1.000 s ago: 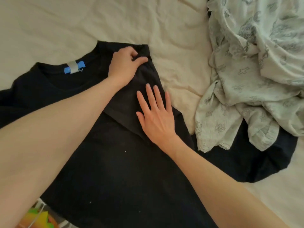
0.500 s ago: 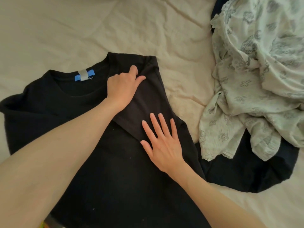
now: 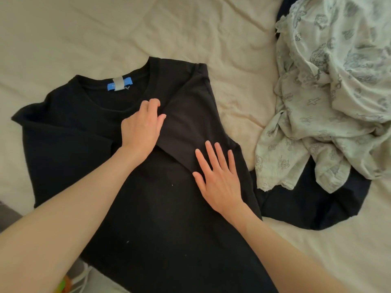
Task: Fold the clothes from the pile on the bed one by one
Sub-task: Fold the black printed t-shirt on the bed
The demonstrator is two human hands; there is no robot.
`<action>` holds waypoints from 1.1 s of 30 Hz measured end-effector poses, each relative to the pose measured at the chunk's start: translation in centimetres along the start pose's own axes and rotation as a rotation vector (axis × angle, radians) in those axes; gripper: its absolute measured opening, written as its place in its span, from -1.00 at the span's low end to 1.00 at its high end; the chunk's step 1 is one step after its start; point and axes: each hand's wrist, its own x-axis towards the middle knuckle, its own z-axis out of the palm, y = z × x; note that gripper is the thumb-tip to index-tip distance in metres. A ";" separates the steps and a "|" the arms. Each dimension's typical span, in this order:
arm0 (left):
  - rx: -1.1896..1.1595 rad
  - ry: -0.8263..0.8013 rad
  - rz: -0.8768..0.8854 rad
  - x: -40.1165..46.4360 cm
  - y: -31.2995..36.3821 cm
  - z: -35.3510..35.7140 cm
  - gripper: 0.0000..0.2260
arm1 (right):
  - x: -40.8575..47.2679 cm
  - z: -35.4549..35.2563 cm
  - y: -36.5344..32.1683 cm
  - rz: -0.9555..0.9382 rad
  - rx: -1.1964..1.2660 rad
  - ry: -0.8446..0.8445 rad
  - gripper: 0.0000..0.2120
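A black T-shirt point(image 3: 152, 208) with a blue neck label point(image 3: 119, 84) lies flat on the bed, collar away from me. Its right sleeve point(image 3: 190, 123) is folded inward over the chest. My left hand point(image 3: 141, 127) sits on the inner edge of that folded sleeve, fingers curled and thumb on the fabric, gripping it. My right hand point(image 3: 218, 176) lies flat with straight fingers on the sleeve's lower corner, pressing it down. The pile at right holds a white patterned garment point(image 3: 330, 92) on top of a dark navy one point(image 3: 306, 204).
Wrinkled cream bed sheet point(image 3: 105, 34) spreads beyond the shirt and at lower right. A colourful object point(image 3: 63, 286) and something grey point(image 3: 8, 214) show past the bed's edge at bottom left.
My left hand has slid from the shirt's shoulder corner down toward the chest along the folded sleeve. The right hand stays flat on the sleeve. The view has shifted, and the shirt appears lower in it.
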 end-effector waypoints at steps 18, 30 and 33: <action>-0.396 -0.145 -0.240 -23.4 -6.4 -4.3 -0.65 | -14.9 0.2 -6.9 0.089 0.029 -0.162 -0.50; -1.095 -0.143 -0.927 -27.7 -15.9 1.2 -0.60 | -18.3 3.5 -14.3 -0.112 0.006 -0.128 -0.46; -1.148 -0.184 -0.890 -31.1 -15.1 2.2 -0.60 | -20.1 4.5 -13.6 -0.113 -0.019 -0.107 -0.48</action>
